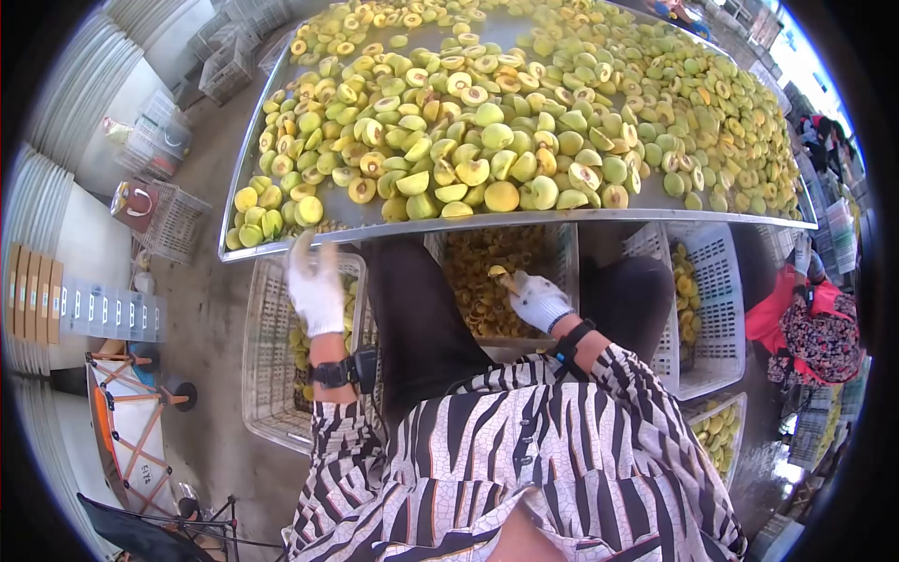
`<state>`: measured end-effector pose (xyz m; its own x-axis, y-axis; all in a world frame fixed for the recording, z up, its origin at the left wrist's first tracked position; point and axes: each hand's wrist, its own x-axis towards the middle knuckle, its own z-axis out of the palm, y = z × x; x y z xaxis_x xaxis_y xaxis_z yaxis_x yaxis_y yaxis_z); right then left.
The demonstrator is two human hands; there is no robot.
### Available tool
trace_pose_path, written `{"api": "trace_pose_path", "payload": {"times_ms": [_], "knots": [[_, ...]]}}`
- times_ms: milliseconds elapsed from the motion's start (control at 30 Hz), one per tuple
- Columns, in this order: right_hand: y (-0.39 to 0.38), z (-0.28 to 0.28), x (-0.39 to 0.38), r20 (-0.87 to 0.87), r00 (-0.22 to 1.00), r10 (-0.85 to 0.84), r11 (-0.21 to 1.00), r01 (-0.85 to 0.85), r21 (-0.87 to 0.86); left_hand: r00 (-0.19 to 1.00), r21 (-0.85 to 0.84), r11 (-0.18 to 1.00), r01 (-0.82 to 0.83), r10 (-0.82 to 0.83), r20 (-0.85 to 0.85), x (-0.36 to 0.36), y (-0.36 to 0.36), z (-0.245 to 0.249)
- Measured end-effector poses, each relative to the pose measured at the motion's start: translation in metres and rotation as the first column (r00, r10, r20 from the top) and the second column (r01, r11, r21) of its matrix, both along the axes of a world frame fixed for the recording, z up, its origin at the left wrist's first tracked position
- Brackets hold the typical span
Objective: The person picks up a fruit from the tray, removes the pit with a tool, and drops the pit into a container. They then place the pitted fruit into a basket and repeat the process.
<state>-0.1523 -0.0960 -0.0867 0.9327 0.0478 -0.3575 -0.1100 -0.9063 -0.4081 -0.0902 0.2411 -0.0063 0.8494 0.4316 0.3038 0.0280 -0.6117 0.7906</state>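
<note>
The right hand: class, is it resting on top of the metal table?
No, the right hand, holding a fruit piece, is below the table edge, over a crate of yellowish pieces.

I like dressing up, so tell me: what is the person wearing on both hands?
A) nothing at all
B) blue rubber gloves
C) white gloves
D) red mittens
C: white gloves cover both the left hand at the metal table edge and the right hand, which seems to pinch a small yellow fruit piece.
</note>
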Motion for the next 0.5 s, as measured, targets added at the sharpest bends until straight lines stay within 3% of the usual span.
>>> {"api": "trace_pose_path", "payload": {"times_ms": [67, 100, 133, 167, 233, 267, 300, 367, 433, 500], "knots": [[-0.006, -0.053, 0.002, 0.030, 0.991, 0.130, 0.990, -0.128, -0.055, 0.972, -0.044, 0.975, 0.219, -0.214, 0.099, 0.031, -0.024, -0.012], [0.000, -0.044, 0.005, 0.043, 0.981, 0.190, 0.979, -0.186, -0.084, 0.967, 0.094, 0.962, 0.255, -0.256, 0.002, 0.049, -0.038, -0.011], [-0.001, -0.033, 0.000, 0.049, 0.995, 0.087, 0.996, -0.087, -0.002, 0.956, 0.119, 0.949, 0.292, -0.288, -0.053, 0.064, -0.055, -0.011], [0.000, -0.030, 0.006, 0.033, 0.999, 0.043, 0.999, -0.043, -0.008, 0.940, 0.229, 0.927, 0.298, -0.244, -0.236, 0.077, -0.071, -0.007], [-0.003, -0.032, 0.002, -0.035, 0.998, -0.048, 0.999, 0.048, -0.017, 0.927, 0.392, 0.862, 0.321, -0.202, -0.316, 0.093, -0.099, -0.007], [-0.019, -0.076, 0.004, -0.235, 0.968, 0.082, 0.990, -0.107, -0.096, 0.933, 0.447, 0.839, 0.309, -0.177, -0.312, 0.096, -0.109, -0.010], [-0.020, -0.074, 0.000, -0.149, 0.964, 0.219, 0.970, -0.232, -0.072, 0.942, 0.505, 0.811, 0.295, -0.158, -0.296, 0.103, -0.116, -0.013], [-0.020, -0.072, -0.004, 0.075, 0.975, 0.208, 0.977, -0.203, -0.068, 0.948, 0.471, 0.838, 0.274, -0.152, -0.281, 0.111, -0.125, -0.019], [-0.013, -0.016, -0.002, -0.057, 0.991, 0.120, 0.993, -0.121, -0.007, 0.959, 0.395, 0.884, 0.251, -0.173, -0.223, 0.109, -0.126, -0.019], [-0.016, -0.007, 0.004, -0.082, 0.993, 0.090, 0.996, -0.090, -0.004, 0.963, 0.209, 0.946, 0.248, -0.218, -0.157, 0.114, -0.116, -0.034]]}}
